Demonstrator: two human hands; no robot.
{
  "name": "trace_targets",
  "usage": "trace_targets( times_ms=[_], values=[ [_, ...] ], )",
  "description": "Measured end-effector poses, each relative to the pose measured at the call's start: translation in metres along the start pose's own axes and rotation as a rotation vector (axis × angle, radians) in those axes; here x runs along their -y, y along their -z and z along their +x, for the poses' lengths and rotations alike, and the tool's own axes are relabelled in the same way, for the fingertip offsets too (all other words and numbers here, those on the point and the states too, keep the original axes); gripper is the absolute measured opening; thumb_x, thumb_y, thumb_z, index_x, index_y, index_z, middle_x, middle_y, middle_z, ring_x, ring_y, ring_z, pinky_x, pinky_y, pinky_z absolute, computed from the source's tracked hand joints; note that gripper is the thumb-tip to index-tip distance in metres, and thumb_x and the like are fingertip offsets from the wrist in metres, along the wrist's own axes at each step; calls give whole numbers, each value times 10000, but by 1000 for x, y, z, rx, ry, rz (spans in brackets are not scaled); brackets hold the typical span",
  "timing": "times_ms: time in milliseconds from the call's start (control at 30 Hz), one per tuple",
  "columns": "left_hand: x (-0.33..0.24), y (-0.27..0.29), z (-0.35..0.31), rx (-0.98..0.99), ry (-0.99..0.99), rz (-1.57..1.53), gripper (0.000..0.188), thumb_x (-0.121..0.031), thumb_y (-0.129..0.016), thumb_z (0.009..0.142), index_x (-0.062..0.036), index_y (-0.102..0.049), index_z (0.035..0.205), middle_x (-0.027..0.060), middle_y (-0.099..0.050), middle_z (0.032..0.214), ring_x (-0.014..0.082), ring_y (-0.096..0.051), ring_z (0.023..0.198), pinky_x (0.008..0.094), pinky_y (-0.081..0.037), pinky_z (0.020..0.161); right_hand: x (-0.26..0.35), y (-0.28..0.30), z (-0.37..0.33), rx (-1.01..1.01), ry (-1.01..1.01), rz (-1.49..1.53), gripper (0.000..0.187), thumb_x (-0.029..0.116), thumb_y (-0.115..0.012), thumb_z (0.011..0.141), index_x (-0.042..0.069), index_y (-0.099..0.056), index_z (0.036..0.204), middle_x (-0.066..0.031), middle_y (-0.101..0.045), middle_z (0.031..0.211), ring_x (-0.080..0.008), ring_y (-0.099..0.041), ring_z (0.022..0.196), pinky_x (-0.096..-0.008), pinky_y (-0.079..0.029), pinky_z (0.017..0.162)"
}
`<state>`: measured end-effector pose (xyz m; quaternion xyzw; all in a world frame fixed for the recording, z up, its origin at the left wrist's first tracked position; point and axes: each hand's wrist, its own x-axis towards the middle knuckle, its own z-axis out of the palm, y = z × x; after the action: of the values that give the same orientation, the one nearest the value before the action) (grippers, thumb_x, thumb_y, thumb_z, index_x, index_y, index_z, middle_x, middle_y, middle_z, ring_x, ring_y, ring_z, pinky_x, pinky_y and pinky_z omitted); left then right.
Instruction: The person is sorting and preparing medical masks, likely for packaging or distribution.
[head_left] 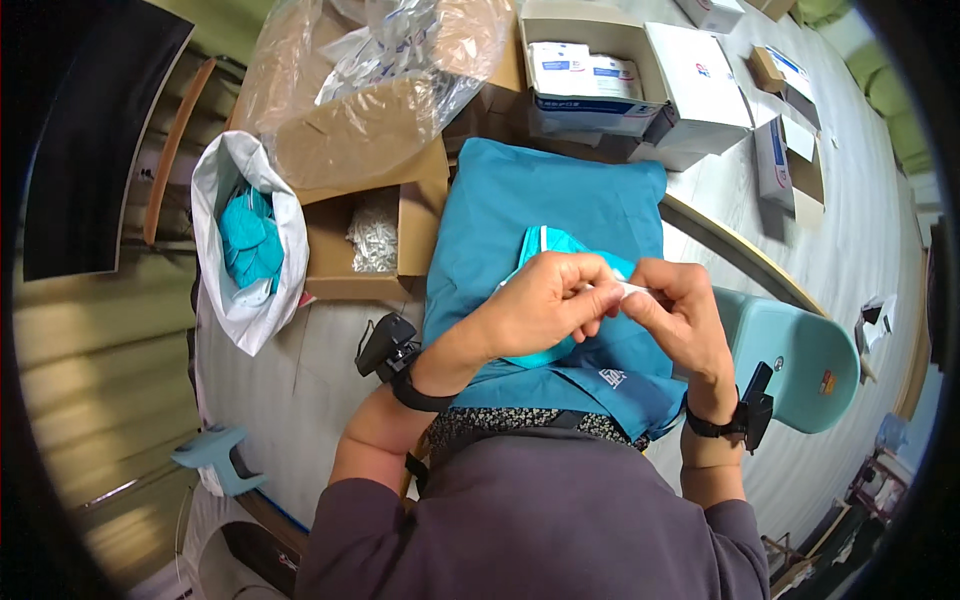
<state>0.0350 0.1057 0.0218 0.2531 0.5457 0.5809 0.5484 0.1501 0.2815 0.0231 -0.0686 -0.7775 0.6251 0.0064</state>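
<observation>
A teal folded fabric piece with a white edge strip, which looks like a face mask point(541, 247), lies on the blue cloth point(560, 180) over my lap, partly hidden behind my hands. Above it, my left hand point(550, 305) is closed in a pinch at one end of a thin white band point(633, 289). My right hand point(685, 315) pinches the same band's other side, its fingertips close to the left ones. How the band joins the teal piece is hidden by my fingers. Both wrists wear black straps with small devices.
At left stands a white sack point(290, 215) holding several teal pieces. Beside it, a cardboard box point(415, 235) contains small whitish parts. Plastic-wrapped cardboard point(350, 130) and an opened white carton of packets point(597, 115) are ahead. A light-blue plastic stool point(815, 355) is at right.
</observation>
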Motion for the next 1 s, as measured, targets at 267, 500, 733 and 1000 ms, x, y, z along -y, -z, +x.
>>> trace_targets(
  times_ms=[267, 500, 733, 1000],
  values=[
    [23, -32, -23, 58, 23, -134, 345, -256, -466, 1052, -47, -545, 788, -31, -491, 633, 36, -445, 557, 211, -383, 511, 4, 1, -23, -586, 298, -522, 412, -3, -741, 774, 56, -389, 567, -30, -354, 525, -114, -324, 450, -290, -225, 439],
    [28, -25, -58, 97, 163, -204, 332, -243, -445, 1054, -65, -537, 789, -53, -456, 639, 20, -401, 551, 200, -342, 487, 5, 23, -33, -598, 522, -907, 422, -63, -730, 747, 59, -374, 556, -63, -315, 534, -217, -323, 435, -323, -235, 428],
    [27, -14, -86, 178, 258, -234, 319, -213, -494, 999, -69, -503, 715, -51, -458, 631, 21, -406, 546, 211, -328, 483, 0, 33, -40, -580, 564, -962, 418, -81, -694, 794, 43, -369, 562, -53, -318, 511, -183, -320, 427, -304, -247, 431],
    [57, -3, -76, 264, 242, -725, 322, -281, -469, 1008, -59, -497, 777, -9, -417, 596, 60, -369, 498, 219, -305, 434, 11, 19, -42, -342, 230, -619, 387, -9, -687, 810, 41, -393, 563, -34, -331, 523, -146, -309, 443, -322, -223, 444]
  ],
)
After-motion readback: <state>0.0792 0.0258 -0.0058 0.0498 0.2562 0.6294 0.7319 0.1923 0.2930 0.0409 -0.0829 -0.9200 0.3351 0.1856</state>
